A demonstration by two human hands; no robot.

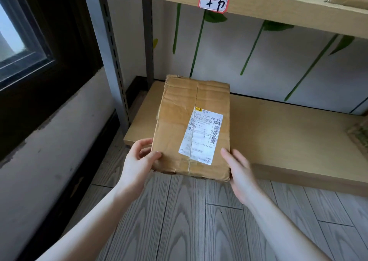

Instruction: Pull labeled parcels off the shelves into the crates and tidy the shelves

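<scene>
On shelf (pixel 278 133) front | parcel (pixel 179 125) | left fingers (pixel 155 155) gripping corner | right fingers (pixel 227 155) beside

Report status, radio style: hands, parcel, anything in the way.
Left hand grips parcel at near corner; right hand flat on right side. Parcel overhangs bottom shelf, label up. Nothing blocking; no crate in view.

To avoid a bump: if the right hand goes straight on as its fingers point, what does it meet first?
Probably the cardboard parcel: the right hand is at its right edge; blur hides contact.
</scene>
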